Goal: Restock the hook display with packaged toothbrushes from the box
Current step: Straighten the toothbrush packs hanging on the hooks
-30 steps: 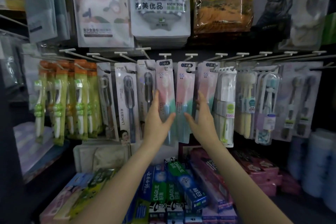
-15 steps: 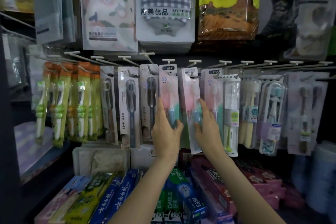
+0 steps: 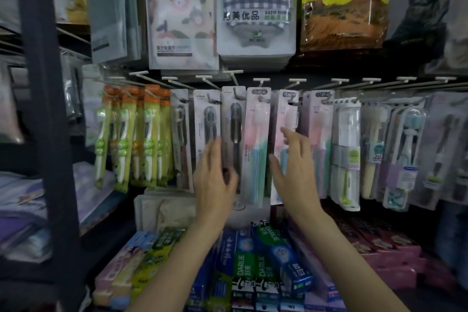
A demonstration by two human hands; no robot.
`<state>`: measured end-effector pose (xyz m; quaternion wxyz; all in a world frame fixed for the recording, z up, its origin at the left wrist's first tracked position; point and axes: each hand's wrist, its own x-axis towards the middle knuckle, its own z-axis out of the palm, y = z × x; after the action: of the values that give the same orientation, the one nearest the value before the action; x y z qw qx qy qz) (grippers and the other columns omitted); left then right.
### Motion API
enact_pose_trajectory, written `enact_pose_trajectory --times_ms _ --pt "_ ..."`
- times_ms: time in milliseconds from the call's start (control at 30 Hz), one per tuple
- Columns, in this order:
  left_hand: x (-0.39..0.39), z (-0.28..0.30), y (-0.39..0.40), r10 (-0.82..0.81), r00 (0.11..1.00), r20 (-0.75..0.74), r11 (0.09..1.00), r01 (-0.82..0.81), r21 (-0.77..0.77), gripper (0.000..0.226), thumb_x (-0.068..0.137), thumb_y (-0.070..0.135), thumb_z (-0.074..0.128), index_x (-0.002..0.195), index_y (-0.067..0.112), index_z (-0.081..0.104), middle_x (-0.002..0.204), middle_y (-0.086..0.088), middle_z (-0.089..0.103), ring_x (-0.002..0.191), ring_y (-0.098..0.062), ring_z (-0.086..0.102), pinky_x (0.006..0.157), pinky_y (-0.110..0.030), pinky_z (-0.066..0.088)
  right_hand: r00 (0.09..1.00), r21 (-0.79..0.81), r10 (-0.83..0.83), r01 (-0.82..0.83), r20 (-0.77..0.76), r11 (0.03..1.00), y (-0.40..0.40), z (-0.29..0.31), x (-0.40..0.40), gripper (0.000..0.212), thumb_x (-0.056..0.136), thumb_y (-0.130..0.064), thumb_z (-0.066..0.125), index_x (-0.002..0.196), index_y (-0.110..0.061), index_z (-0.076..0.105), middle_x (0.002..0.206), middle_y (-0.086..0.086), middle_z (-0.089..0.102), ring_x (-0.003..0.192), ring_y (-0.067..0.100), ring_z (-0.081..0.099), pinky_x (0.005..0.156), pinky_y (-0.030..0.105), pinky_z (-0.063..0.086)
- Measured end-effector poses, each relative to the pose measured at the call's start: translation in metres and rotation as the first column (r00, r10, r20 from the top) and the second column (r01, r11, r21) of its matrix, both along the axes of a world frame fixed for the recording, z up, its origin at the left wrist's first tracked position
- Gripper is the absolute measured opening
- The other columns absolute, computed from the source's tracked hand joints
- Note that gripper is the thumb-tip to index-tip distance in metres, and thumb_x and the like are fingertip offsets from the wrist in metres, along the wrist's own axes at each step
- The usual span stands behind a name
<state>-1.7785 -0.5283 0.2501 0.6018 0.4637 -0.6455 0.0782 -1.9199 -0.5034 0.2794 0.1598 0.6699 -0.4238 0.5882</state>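
The pink-and-green toothbrush packs are hanging on their hooks in the middle row, so this hanging step seems done. The left hand and right hand are hovering beside them with fingers spread, holding nothing. The box is not showing. Toothpaste cartons are lying on the shelf below, and towel packs are hanging above.

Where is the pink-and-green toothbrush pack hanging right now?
In the head view, the pink-and-green toothbrush pack hangs center on the hook row, right of a dark-brush pack, between the left hand and right hand.
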Motion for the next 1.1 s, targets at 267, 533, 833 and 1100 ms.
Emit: enact_pose_trajectory --times_ms 267,533,833,1100 --pt "0.042 0.005 -0.027 -0.017 1.0 -0.025 0.996 0.02 0.088 0.089 0.083 0.008 0.064 0.143 0.038 0.006 0.137 -0.011 0.032 0.114 -0.023 0.046 0.085 -0.025 0.037 0.99 0.27 0.131 -0.142 0.057 0.953 -0.036 -0.015 0.072 0.055 0.091 0.0 0.052 0.14 -0.003 0.029 0.14 0.016 0.033 0.127 0.028 0.043 0.105 0.027 0.036" --pt "0.056 0.005 -0.042 -0.224 0.974 -0.022 0.973 0.225 0.058 0.088 0.087 0.008 0.06 0.143 0.035 -0.004 0.145 -0.004 0.032 0.123 -0.003 0.033 0.097 -0.018 0.026 0.978 0.371 -0.17 0.115 0.12 0.922 -0.06 -0.015 0.085 0.078 0.09 -0.011 0.058 0.148 -0.007 0.006 0.144 0.021 0.024 0.13 0.035 0.034 0.106 0.04 0.033" --pt "0.067 0.007 -0.044 -0.241 0.967 0.085 0.964 0.229 0.134 0.085 0.092 0.022 0.054 0.136 0.032 -0.018 0.145 -0.004 0.031 0.112 -0.018 0.052 0.083 -0.017 0.035 0.943 0.375 -0.299 0.226 0.148 0.899 -0.065 -0.005 0.1 0.069 0.092 0.0 0.047 0.148 -0.014 0.009 0.14 0.017 0.034 0.107 0.032 0.051 0.079 0.035 0.044" --pt "0.104 0.005 -0.022 -0.191 0.937 0.291 0.98 0.198 0.004 0.058 0.092 0.019 0.054 0.144 0.014 0.029 0.144 -0.006 0.039 0.118 -0.02 0.052 0.095 -0.027 0.044 0.982 0.018 -0.178 0.177 0.07 0.984 -0.025 -0.016 0.121 0.056 0.085 0.002 0.059 0.136 -0.001 0.036 0.124 0.014 0.043 0.113 0.019 0.044 0.098 0.013 0.035"
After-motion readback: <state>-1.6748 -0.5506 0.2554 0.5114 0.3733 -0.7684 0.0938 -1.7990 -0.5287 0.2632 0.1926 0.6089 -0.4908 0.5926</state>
